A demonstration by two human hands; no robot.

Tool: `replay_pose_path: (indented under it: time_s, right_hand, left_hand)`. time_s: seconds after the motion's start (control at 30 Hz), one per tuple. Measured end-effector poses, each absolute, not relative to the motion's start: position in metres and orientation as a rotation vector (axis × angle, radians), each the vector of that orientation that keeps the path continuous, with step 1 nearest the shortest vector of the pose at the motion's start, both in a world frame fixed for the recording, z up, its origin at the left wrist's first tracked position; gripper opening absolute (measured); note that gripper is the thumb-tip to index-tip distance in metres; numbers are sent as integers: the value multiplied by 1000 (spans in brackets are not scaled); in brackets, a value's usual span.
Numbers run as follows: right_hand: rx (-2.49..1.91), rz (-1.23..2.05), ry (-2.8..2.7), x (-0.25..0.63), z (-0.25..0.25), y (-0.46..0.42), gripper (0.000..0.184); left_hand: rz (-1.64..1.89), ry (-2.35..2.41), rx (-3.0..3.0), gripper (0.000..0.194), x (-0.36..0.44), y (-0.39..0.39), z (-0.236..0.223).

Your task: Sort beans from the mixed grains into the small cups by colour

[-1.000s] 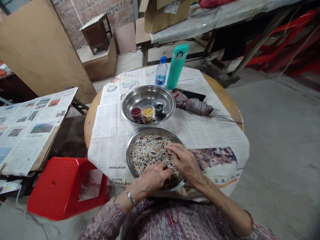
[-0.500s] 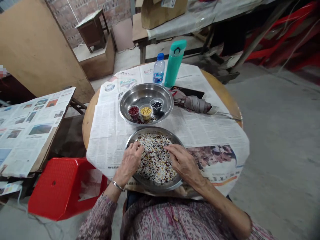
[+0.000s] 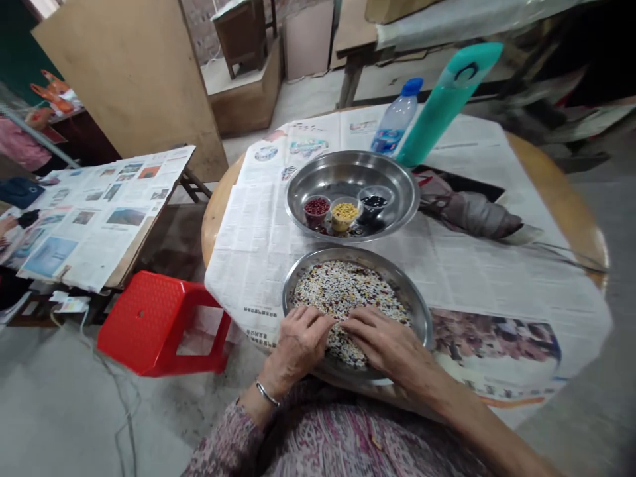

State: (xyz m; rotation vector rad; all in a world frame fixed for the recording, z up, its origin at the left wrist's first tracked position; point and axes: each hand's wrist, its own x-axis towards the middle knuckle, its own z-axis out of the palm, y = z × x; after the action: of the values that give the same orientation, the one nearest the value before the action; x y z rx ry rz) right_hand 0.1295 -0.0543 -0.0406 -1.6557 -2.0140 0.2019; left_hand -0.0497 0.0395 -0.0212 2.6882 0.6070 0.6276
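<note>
A shallow steel plate (image 3: 348,253) lies at the near edge of the table, filled with a mix of white, yellow, dark red and black grains and beans (image 3: 348,288). My left hand (image 3: 299,344) rests on the near left part of the mix, and my right hand (image 3: 387,343) lies on the near right part. Their fingertips nearly meet, and neither hand shows anything held. Beyond the plate, a larger steel bowl (image 3: 352,159) holds several small clear cups: red beans (image 3: 317,211), yellow grains (image 3: 344,215) and black beans (image 3: 373,204).
Newspaper (image 3: 258,245) covers the round wooden table (image 3: 559,199). A water bottle (image 3: 396,119), a teal flask (image 3: 447,103) and a folded grey umbrella (image 3: 470,212) stand or lie beyond the bowl. A red plastic stool (image 3: 159,324) sits to the left.
My left hand has moved in from the plate's left rim, close to my right hand. The view has swung and tilted, so the table sits further right.
</note>
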Motion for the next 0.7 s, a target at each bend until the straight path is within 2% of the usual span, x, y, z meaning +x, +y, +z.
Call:
replay_pose_path:
  time_s: [0.2, 0.47, 0.7]
  right_hand:
    - [-1594, 295, -2030, 137, -43, -60, 18]
    - [-1657, 96, -1797, 129, -21, -44, 16]
    - [-1692, 136, -1710, 123, -23, -35, 21]
  left_hand:
    - [892, 560, 2585, 14, -59, 35, -28]
    - [862, 552, 2546, 16, -62, 36, -32]
    - [867, 574, 2581, 17, -61, 36, -35]
